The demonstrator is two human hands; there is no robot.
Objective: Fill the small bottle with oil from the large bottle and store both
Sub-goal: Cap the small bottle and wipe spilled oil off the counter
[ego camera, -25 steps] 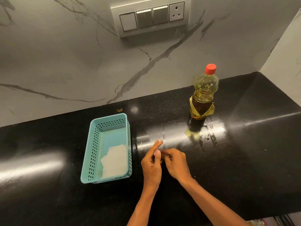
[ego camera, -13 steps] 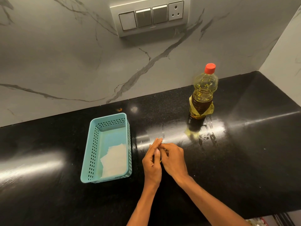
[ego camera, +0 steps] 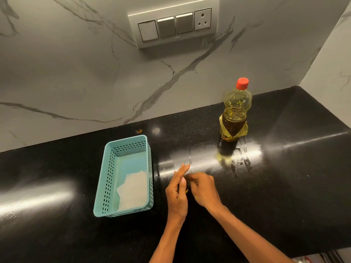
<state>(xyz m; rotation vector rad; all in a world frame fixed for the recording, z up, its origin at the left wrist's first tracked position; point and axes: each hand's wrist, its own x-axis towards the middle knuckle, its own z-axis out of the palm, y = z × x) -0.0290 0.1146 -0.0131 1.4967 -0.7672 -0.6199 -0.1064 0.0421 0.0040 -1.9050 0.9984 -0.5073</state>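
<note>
The large oil bottle, clear plastic with yellow oil and a red cap, stands upright and closed at the back right of the black counter. Both my hands meet at the counter's middle front. Only a sliver of amber shows between them, which is the small bottle. My left hand wraps it from the left with the index and middle fingers stretched out. My right hand curls over its top from the right. The small bottle's top and cap are hidden.
A teal perforated basket lies left of my hands with a white folded paper in it. Wet oily streaks shine on the counter in front of the large bottle. A marble wall with a switch plate rises behind.
My right hand has closed in against my left, its fingers curling over the small bottle. The large bottle and basket have not moved.
</note>
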